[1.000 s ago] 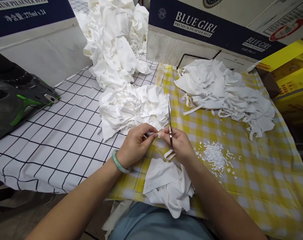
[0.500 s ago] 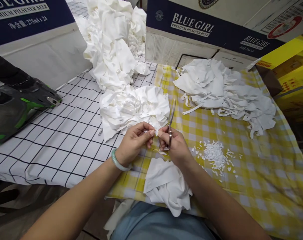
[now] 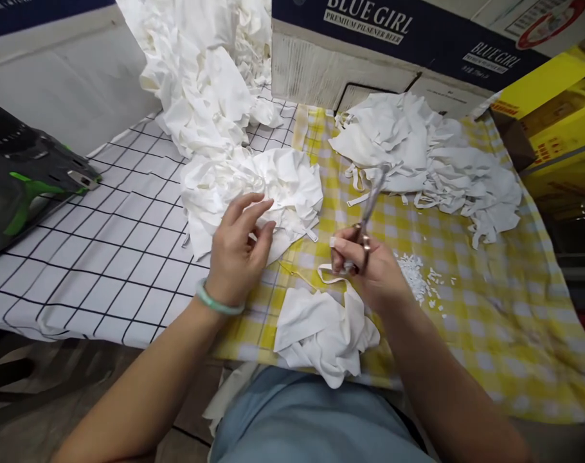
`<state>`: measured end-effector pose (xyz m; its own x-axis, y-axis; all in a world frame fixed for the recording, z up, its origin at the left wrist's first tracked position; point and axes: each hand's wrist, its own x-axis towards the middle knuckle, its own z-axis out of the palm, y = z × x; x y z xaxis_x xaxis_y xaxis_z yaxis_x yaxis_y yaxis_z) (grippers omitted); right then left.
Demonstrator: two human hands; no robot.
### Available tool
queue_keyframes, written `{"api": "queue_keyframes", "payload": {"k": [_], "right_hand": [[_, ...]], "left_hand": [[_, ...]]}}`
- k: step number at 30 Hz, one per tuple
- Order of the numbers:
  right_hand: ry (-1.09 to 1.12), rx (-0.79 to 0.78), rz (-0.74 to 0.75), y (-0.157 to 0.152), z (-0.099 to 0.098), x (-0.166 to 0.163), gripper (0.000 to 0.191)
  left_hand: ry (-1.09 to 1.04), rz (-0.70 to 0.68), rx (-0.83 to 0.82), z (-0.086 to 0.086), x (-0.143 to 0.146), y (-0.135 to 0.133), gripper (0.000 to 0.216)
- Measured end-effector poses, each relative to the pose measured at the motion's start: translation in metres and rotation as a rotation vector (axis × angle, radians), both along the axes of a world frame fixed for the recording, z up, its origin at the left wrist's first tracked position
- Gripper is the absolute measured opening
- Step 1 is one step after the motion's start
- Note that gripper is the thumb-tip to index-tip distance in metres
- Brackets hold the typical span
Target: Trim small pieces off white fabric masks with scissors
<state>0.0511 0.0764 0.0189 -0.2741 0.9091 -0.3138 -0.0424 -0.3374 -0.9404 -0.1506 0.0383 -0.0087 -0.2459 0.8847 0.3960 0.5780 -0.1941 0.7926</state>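
Note:
My left hand point(image 3: 239, 247), with a pale green bangle point(image 3: 218, 301) at the wrist, is held in the air with its fingers apart and nothing in them. Just behind its fingertips is a rumpled heap of white cloth pieces point(image 3: 283, 180). My right hand point(image 3: 369, 263) grips a pair of scissors point(image 3: 364, 231), blades pointing up and away, slightly blurred. A narrow white strap runs from the white cloth piece point(image 3: 316, 328) near the table's front edge up to my right hand; whether the fingers hold its end I cannot tell.
More white cloth point(image 3: 200, 96) is piled at the back left, and another heap point(image 3: 432, 161) lies at the right. Small white clippings point(image 3: 413, 273) lie beside my right wrist. Beer cartons point(image 3: 312, 71) stand behind. A dark grey and green device point(image 3: 27, 180) is at the left.
My hands have parted: the left has let go and opened, moving left and up, and the right has moved right with the scissors. The camera view has shifted a little.

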Motion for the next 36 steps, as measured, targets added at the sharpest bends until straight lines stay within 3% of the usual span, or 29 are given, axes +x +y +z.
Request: {"api": "queue_keyframes", "payload": {"k": [3,5,7,9,12,16,19,23,25,27,28,30,32,35,36], "right_hand": [[-0.165,0.064,0.076,-0.020,0.013,0.035,0.021],[-0.283,0.078,0.169,-0.042,0.010,0.056,0.020],[-0.351,0.127,0.200,-0.067,-0.002,0.070,0.018],[-0.350,0.178,0.163,-0.092,-0.018,0.075,0.022],[-0.185,0.140,0.070,-0.118,-0.031,0.066,0.028],[0.098,0.065,-0.003,-0.113,-0.020,0.043,0.036],[0.154,0.157,-0.016,-0.074,0.004,0.043,0.038],[-0.026,0.411,-0.240,0.000,0.041,0.076,0.039],[-0.116,0.544,-0.408,0.028,0.051,0.097,0.038],[-0.155,0.572,-0.448,0.040,0.053,0.114,0.036],[-0.154,0.539,-0.425,0.039,0.050,0.120,0.035],[-0.129,0.408,-0.368,0.028,0.038,0.125,0.036],[-0.093,0.254,-0.342,0.010,0.020,0.122,0.035],[-0.071,0.094,-0.265,-0.015,-0.007,0.106,0.023],[-0.064,0.062,-0.224,-0.020,-0.015,0.100,0.018]], "left_hand": [[0.167,-0.202,-0.070,0.013,0.013,-0.032,0.026],[0.270,-0.423,-0.181,0.011,0.027,-0.056,0.052],[0.350,-0.530,-0.295,-0.001,0.042,-0.077,0.086],[0.351,-0.521,-0.357,-0.015,0.056,-0.090,0.080],[0.123,-0.511,-0.328,-0.023,0.075,-0.096,0.036],[-0.158,-0.399,-0.236,-0.005,0.095,-0.084,0.054],[-0.267,-0.343,-0.158,0.022,0.107,-0.043,0.048],[-0.397,-0.281,-0.098,0.079,0.127,0.070,0.013],[-0.449,-0.230,-0.050,0.104,0.138,0.131,0.021],[-0.508,-0.231,-0.021,0.115,0.147,0.172,0.041],[-0.568,-0.262,-0.012,0.114,0.150,0.180,0.053],[-0.599,-0.300,-0.045,0.099,0.155,0.169,0.069],[-0.521,-0.355,-0.131,0.071,0.161,0.130,0.064],[-0.325,-0.657,-0.344,0.029,0.171,0.062,0.052],[-0.260,-0.647,-0.316,0.019,0.173,0.045,0.042]]}}
